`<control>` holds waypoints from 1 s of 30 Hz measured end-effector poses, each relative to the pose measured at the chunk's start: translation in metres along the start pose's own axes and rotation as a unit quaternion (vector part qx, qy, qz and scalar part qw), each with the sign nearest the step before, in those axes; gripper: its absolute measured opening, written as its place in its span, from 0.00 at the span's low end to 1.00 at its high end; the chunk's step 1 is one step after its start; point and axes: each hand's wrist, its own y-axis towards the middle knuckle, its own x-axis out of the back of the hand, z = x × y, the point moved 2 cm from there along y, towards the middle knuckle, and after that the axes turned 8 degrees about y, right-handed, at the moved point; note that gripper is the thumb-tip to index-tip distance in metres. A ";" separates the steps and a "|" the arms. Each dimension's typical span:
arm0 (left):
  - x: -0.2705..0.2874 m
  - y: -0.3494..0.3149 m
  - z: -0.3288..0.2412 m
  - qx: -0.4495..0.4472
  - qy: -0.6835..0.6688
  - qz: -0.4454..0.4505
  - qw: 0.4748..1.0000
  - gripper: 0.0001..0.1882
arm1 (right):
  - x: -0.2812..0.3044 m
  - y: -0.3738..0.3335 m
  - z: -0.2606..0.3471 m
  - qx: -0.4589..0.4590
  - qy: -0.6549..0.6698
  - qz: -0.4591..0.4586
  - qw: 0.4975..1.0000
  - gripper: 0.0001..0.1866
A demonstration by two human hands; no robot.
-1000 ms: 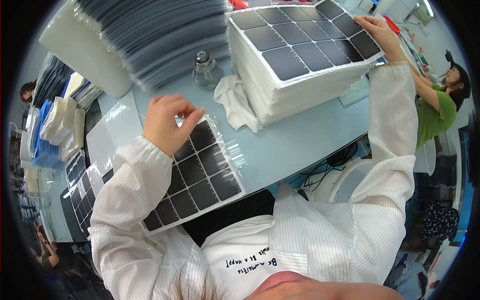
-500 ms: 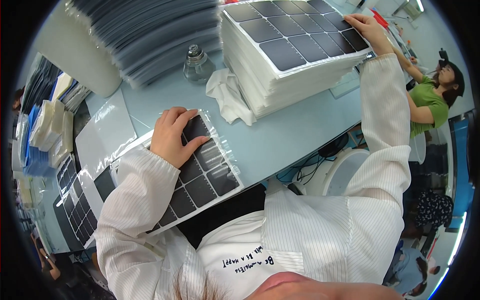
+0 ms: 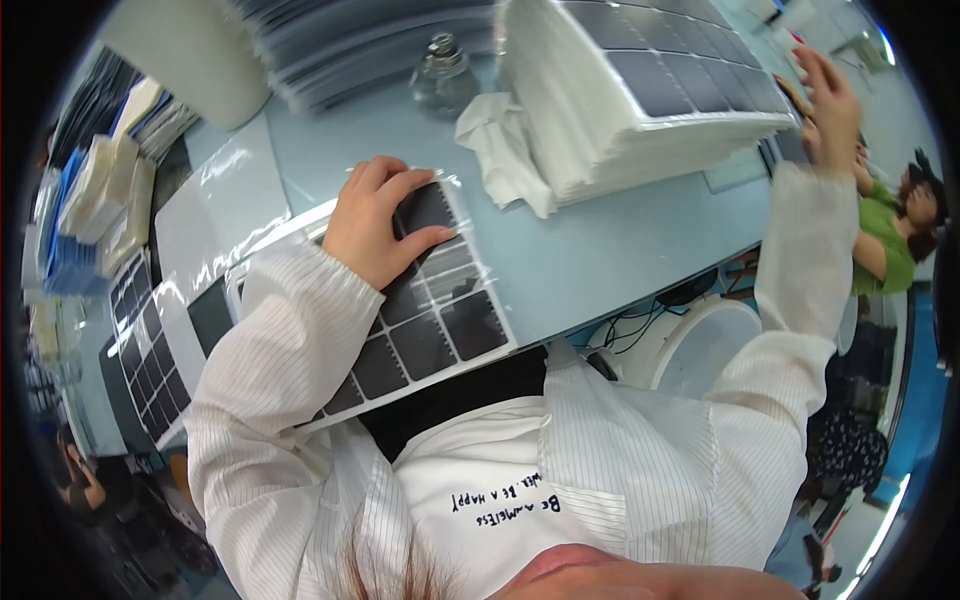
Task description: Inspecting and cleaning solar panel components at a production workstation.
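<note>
Under my left hand [image 3: 378, 222] lies a white-backed sheet [image 3: 420, 345] of dark squares in clear film, at the table's near edge. The fingers rest on its upper part and the thumb is spread away from them. My right hand [image 3: 832, 110] is just beyond the right end of a tall stack [image 3: 610, 165] of white sheets, topped by another sheet of dark squares [image 3: 690, 80]. Its fingers are stretched out and nothing shows in them. A crumpled white cloth [image 3: 507, 150] sits against the stack's left side.
A clear glass bottle with a metal top [image 3: 443, 75] stands behind the cloth. Further back are a pile of dark sheets [image 3: 370, 40] and a white roll [image 3: 190, 60]. At left lie clear film [image 3: 225, 190] and packs [image 3: 105, 220]. A person in green [image 3: 880, 235] is at the right.
My right hand has come off the top sheet's corner and moved right, past the stack's end. My left hand still rests on the near sheet. The whole view has shifted a little.
</note>
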 end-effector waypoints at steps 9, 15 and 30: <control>-0.008 0.007 0.016 -0.088 -0.001 -0.123 0.988 0.07 | -0.078 -0.164 0.176 0.322 0.119 0.223 0.912 0.05; 0.008 0.004 0.008 -0.102 -0.028 -0.175 0.979 0.07 | -0.209 -0.206 0.144 -0.081 0.267 0.327 0.903 0.10; 0.047 -0.096 -0.004 -0.099 -0.079 -0.044 0.991 0.08 | -0.272 -0.219 0.118 -0.324 0.396 0.419 0.750 0.10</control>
